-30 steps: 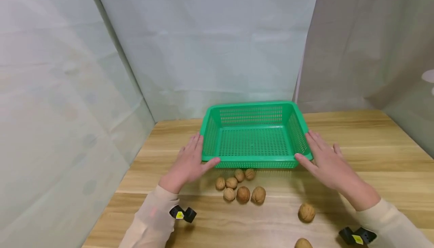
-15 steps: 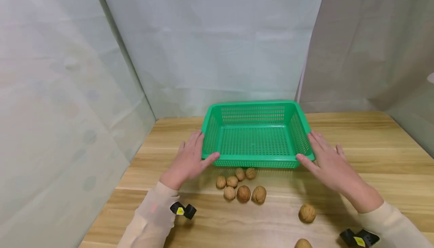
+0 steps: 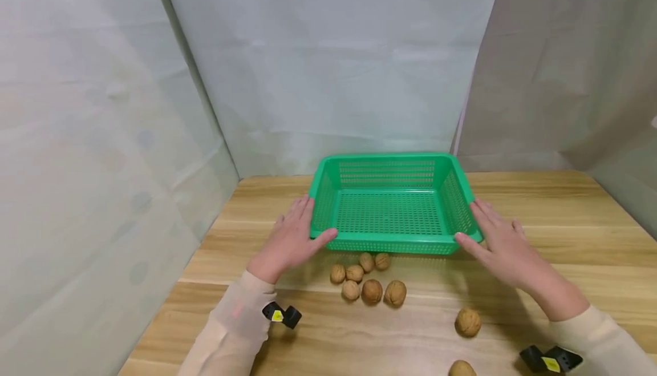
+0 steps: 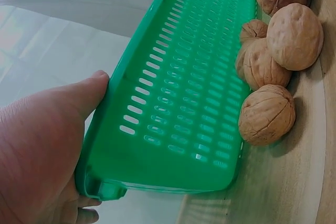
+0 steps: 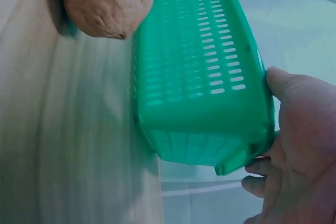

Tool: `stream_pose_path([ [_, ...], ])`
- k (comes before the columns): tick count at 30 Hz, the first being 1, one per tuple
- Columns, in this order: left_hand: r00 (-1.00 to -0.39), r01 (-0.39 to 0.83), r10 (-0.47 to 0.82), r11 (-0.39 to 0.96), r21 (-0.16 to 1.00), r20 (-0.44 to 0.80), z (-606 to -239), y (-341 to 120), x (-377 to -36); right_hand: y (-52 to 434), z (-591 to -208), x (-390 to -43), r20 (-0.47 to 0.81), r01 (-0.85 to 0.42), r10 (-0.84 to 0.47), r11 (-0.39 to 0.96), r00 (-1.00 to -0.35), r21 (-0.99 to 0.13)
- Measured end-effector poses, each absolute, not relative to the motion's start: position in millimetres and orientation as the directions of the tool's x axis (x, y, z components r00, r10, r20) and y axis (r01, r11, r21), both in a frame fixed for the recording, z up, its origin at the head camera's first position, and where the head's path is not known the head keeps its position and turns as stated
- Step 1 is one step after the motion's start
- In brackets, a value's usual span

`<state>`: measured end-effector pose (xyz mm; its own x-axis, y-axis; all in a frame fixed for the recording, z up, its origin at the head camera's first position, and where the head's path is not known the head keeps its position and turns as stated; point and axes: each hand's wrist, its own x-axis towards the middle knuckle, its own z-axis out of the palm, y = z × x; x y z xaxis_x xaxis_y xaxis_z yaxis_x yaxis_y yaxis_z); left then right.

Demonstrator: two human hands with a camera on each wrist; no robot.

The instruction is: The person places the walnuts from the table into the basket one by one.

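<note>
Green basket (image 3: pixel 390 210) sits on the worktop (image 3: pixel 539 233), flanked by both hands. Left hand (image 3: pixel 290 242) lies against its left wall, fingers straight, thumb at the near corner; right hand (image 3: pixel 500 245) likewise on the right wall. Walnuts (image 3: pixel 366 279) lie just before the basket.

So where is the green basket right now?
In the head view, the green basket sits mid-table against the backdrop, between the left hand and right hand, just behind the walnuts.
</note>
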<state>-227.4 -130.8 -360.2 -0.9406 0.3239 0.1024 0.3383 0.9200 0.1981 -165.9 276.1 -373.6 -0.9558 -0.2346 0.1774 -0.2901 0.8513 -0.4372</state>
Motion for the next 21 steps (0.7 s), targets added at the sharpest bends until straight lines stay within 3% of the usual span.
stream_pose_path([
  [10,-0.948,0.318,0.309,0.926,0.202,0.077,-356.2,-127.7,-226.4,302.0,-354.0,-151.2,0.363,-0.434,-0.276,0.754,-0.89,-0.492],
  [16,-0.948,0.317,0.306,0.932,0.176,0.085,-354.8,-128.9,-229.2,309.3,-355.8,-141.9,0.531,-0.606,-0.341,0.637,-0.776,-0.476],
  [21,-0.944,0.329,0.316,0.921,0.207,0.096,-355.8,-129.4,-229.5,310.4,-368.3,-135.8,0.516,-0.694,-0.464,0.494,-0.72,-0.524],
])
